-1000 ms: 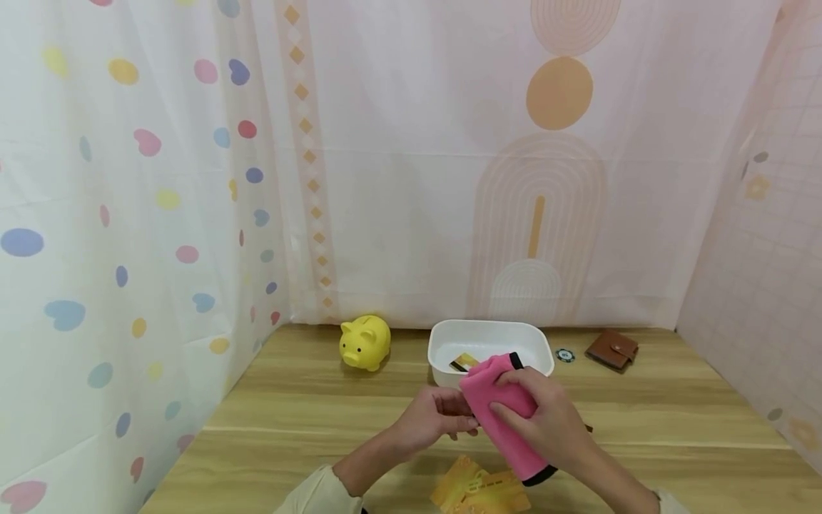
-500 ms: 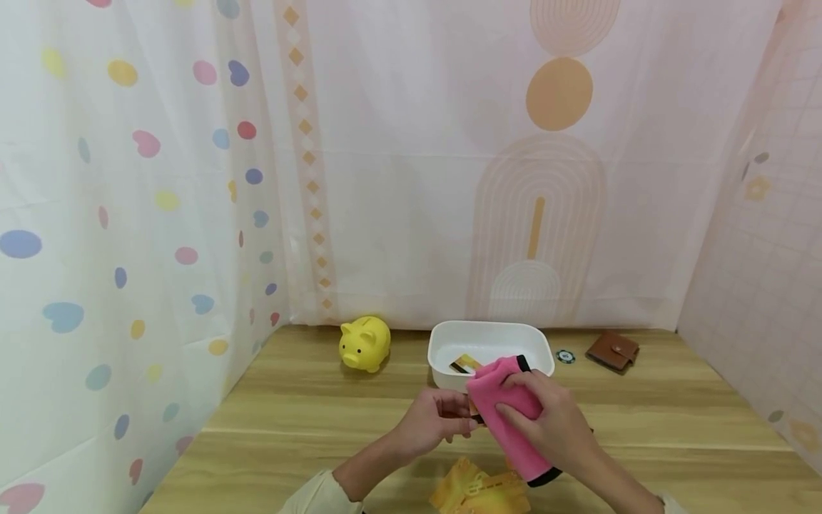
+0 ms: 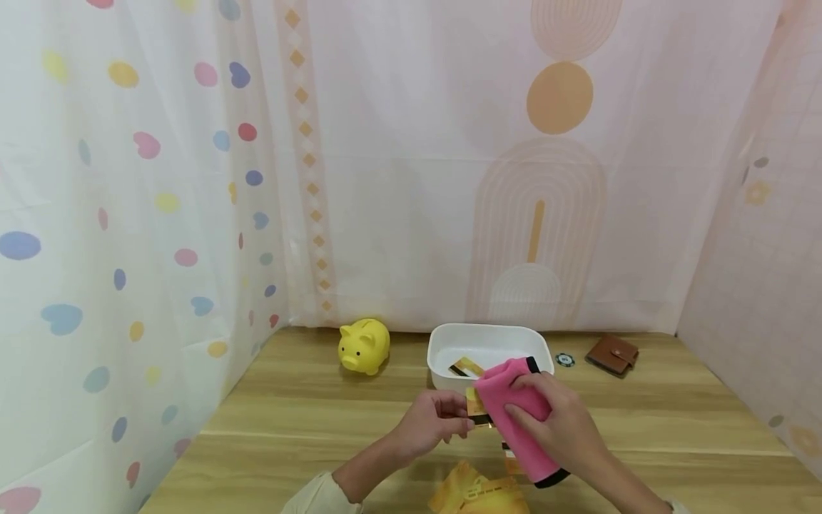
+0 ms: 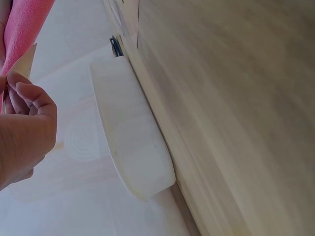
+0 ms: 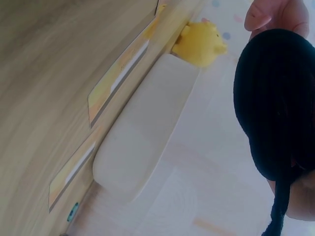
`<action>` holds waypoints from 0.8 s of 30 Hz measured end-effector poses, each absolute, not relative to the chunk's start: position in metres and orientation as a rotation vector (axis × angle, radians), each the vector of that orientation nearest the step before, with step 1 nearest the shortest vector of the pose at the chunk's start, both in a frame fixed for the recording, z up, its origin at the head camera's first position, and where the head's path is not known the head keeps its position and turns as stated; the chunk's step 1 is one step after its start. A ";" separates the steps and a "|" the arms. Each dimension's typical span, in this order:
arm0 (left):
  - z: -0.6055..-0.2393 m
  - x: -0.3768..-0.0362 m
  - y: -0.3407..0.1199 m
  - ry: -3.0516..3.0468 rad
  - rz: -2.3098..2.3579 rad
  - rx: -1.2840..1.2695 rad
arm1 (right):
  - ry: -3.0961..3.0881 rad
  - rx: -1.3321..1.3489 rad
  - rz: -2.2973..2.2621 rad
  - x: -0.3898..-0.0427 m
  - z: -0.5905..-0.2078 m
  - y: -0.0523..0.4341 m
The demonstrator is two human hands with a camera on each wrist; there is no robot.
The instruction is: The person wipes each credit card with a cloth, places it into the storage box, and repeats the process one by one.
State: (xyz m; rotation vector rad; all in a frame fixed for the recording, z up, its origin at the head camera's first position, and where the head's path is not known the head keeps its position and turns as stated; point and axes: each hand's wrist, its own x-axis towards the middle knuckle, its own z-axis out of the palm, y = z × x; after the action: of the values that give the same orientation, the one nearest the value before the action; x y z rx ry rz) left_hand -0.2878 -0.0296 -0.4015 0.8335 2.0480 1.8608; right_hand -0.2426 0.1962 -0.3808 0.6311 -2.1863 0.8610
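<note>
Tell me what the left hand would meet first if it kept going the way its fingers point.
Probably the pink cloth gripped by the right hand: the left hand pinches a card whose far end lies against it. Depth is hard to judge.

A piggy bank (image 3: pixel 364 346) stands left of the tub (image 3: pixel 443 341); chip (image 3: pixel 564 360) and wallet (image 3: pixel 612 353) lie right.

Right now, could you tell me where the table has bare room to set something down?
The table lies bare left of the left hand, in front of the piggy bank. Another bare stretch lies right of the right hand, below the wallet. It is crowded between tray, pink pouch and yellow cards.
</note>
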 end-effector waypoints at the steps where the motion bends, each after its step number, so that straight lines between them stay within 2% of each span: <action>1: -0.401 -0.288 -0.030 2.051 1.858 0.829 | -2.189 0.628 0.859 -0.243 -0.381 0.197; 24: -0.396 -0.289 -0.040 2.055 1.908 0.758 | -2.195 0.580 0.896 -0.250 -0.382 0.205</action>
State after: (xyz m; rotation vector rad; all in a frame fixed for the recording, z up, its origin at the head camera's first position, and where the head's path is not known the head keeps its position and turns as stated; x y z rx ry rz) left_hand -0.2893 -0.0398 -0.3962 0.7581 2.0551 1.9081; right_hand -0.2504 0.2055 -0.3819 0.5799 -2.1946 0.8959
